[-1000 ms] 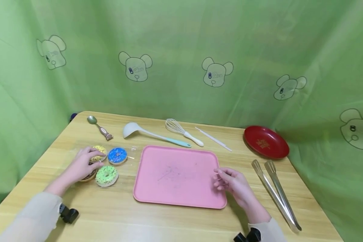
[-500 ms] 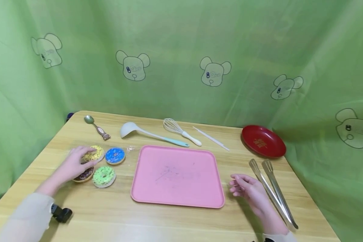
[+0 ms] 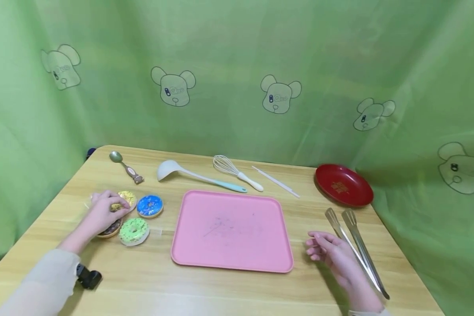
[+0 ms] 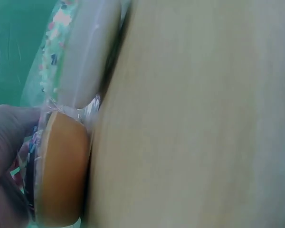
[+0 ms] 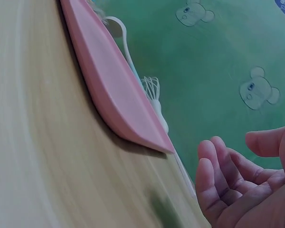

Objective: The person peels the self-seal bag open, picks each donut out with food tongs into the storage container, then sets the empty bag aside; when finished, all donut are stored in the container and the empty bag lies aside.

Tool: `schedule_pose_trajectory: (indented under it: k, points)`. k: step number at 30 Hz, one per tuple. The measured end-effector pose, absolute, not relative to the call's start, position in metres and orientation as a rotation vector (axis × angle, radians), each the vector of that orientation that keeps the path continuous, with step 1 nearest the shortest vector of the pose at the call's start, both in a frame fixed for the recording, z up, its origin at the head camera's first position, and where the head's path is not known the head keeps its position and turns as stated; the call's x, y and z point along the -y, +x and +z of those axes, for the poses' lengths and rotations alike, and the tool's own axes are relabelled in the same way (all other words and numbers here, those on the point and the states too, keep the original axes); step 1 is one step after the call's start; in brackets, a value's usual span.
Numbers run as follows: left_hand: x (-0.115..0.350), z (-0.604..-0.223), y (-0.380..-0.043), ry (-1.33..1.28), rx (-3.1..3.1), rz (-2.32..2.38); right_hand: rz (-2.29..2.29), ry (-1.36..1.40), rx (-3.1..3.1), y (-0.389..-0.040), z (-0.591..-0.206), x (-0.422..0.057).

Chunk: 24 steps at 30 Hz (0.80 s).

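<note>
A pack of donuts lies at the left of the table, in clear plastic wrap (image 3: 156,231). It has a yellow donut (image 3: 129,197), a blue donut (image 3: 150,206), a green donut (image 3: 134,231) and a chocolate donut (image 3: 111,229), partly covered by my left hand (image 3: 102,214). Thumb and fingertips of that hand come together at the middle of the pack and pinch it. In the left wrist view, the wrapped chocolate donut (image 4: 64,175) sits close beside the fingers. My right hand (image 3: 333,254) hovers right of the pink tray (image 3: 231,259), fingers loosely curled, holding nothing.
Along the back lie a spoon (image 3: 127,168), a ladle (image 3: 193,174), a whisk (image 3: 237,172) and a thin white stick (image 3: 275,181). A red plate (image 3: 343,185) and metal tongs (image 3: 359,252) are at the right. Green curtains (image 3: 229,109) surround the table.
My left fingertips have closed together over the donut pack, and the donuts have shifted slightly. My right hand has moved rightward, off the tray's edge. The head view has turned a little.
</note>
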State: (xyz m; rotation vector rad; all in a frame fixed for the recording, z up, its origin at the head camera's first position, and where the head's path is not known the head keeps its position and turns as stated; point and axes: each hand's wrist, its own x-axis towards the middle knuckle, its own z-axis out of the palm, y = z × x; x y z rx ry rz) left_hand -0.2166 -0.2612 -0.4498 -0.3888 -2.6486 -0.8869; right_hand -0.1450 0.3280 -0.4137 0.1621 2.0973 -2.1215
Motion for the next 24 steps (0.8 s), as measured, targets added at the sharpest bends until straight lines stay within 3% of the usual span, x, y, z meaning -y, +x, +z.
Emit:
schedule_pose_trajectory:
  k: [8, 17, 24]
  points:
    - [0.266, -0.448, -0.214, -0.361, 2.641, -0.927, -2.098, 0.318, -2.407, -0.143, -0.424, -0.372]
    - [0.272, -0.442, -0.211, -0.219, 2.778, -0.966, -1.453, 0.762, -3.096, -0.137, -0.423, -0.394]
    - [0.281, -0.438, -0.205, -0.209, 2.805, -0.979, -1.138, 0.722, -3.154, -0.137, -0.423, -0.403]
